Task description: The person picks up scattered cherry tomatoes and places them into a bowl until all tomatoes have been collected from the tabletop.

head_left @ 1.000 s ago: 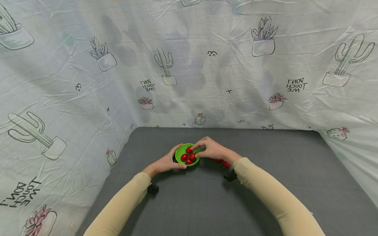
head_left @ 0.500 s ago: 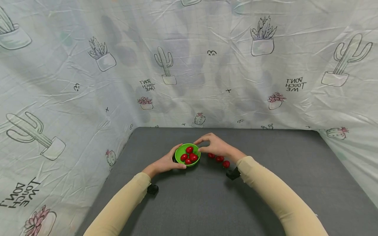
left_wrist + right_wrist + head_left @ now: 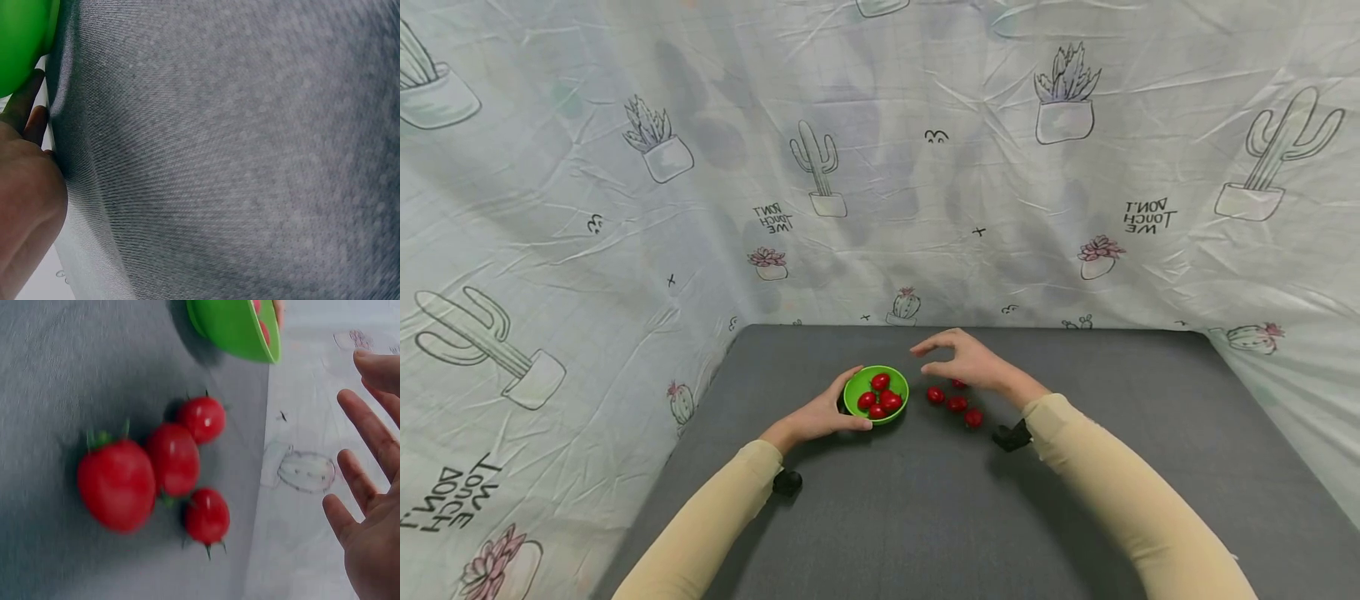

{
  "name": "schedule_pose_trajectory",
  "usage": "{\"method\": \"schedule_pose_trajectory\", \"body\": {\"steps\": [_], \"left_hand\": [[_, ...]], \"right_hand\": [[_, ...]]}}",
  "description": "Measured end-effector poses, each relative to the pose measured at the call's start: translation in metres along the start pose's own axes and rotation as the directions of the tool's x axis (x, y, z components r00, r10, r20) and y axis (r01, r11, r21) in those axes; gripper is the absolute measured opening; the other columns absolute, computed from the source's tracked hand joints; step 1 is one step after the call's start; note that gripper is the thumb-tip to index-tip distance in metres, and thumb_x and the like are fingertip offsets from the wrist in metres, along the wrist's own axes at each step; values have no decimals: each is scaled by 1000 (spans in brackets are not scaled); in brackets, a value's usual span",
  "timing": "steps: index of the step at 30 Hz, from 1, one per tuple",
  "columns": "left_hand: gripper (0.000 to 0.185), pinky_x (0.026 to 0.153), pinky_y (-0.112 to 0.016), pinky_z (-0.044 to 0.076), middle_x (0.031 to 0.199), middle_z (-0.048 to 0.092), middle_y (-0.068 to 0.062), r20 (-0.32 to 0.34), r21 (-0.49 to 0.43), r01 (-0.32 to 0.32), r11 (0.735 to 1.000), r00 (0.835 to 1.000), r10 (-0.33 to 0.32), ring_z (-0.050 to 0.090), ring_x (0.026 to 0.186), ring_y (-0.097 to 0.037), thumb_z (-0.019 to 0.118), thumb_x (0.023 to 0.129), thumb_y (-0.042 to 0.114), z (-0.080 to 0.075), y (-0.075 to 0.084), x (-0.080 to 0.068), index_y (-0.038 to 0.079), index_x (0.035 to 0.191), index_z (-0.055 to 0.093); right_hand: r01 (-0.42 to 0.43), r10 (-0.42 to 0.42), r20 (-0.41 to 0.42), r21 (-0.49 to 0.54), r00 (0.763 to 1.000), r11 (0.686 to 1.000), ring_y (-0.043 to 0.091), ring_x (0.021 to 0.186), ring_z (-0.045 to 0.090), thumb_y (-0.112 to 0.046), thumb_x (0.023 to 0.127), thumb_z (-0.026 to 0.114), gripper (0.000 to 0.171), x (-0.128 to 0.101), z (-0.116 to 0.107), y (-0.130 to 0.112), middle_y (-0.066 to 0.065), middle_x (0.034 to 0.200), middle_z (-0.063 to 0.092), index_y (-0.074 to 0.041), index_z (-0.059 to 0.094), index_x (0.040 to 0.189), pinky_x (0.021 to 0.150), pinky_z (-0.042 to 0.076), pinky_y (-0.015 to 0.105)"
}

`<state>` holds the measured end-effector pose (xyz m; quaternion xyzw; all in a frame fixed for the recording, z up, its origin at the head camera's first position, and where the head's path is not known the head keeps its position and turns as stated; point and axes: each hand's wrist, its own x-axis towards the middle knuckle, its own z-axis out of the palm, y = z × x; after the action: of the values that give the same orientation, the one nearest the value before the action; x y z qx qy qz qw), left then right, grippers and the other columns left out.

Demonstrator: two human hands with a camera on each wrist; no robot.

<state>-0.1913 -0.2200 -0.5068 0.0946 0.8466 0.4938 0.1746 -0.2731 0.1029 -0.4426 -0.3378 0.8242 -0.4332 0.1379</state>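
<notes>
A small green bowl (image 3: pixel 891 408) sits on the grey table (image 3: pixel 1075 500) with several red cherry tomatoes (image 3: pixel 880 397) inside. My left hand (image 3: pixel 842 405) grips the bowl's left rim, thumb at the front and fingers at the back. Several loose tomatoes (image 3: pixel 957 403) lie just right of the bowl. My right hand (image 3: pixel 927 360) hovers over them, fingers spread and holding nothing. The right wrist view shows those tomatoes (image 3: pixel 174 458) close together, the bowl (image 3: pixel 234 328) beyond them and my straight fingers (image 3: pixel 365 459) at the right. The left wrist view shows only the bowl's edge (image 3: pixel 22 37).
A cactus-print cloth (image 3: pixel 880 167) rises around the table at the back and on both sides. Bare grey table surface lies in front of the bowl and to the right. A black wrist camera (image 3: pixel 1011 436) sits under each sleeve.
My right hand has drawn out of the bowl and moved right and away, uncovering the loose tomatoes. The left hand and the bowl have stayed put.
</notes>
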Motion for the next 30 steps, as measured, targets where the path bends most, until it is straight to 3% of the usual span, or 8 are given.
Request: {"method": "schedule_pose_trajectory", "body": {"steps": [10,19,30], "left_hand": [[107,117,-59,22,167,19,-6,11,-13,4,1000,1000,-4,20,152,-29,85,86,37,-2,6,-2,28,166,14],[107,118,-60,21,167,18,-5,22,-26,13,1000,1000,-12,20,152,-28,85,86,38,-4,6,-1,29,166,14],[106,117,-60,21,167,18,-4,13,-24,25,999,1000,-25,20,152,-28,85,86,38,-2,6,-1,31,165,15]], "right_hand": [[-54,54,-42,-7,998,999,30,145,30,-31,98,73,37,-16,-29,14,-1,135,62,-24,69,133,112,29,62],[-55,55,-51,-5,997,998,31,135,47,-28,97,73,40,-23,-41,28,5,136,62,-18,67,136,106,38,60],[-88,87,-31,-1,996,996,42,135,47,-19,98,72,42,-26,-44,45,13,138,61,-10,64,139,105,39,61]]}}
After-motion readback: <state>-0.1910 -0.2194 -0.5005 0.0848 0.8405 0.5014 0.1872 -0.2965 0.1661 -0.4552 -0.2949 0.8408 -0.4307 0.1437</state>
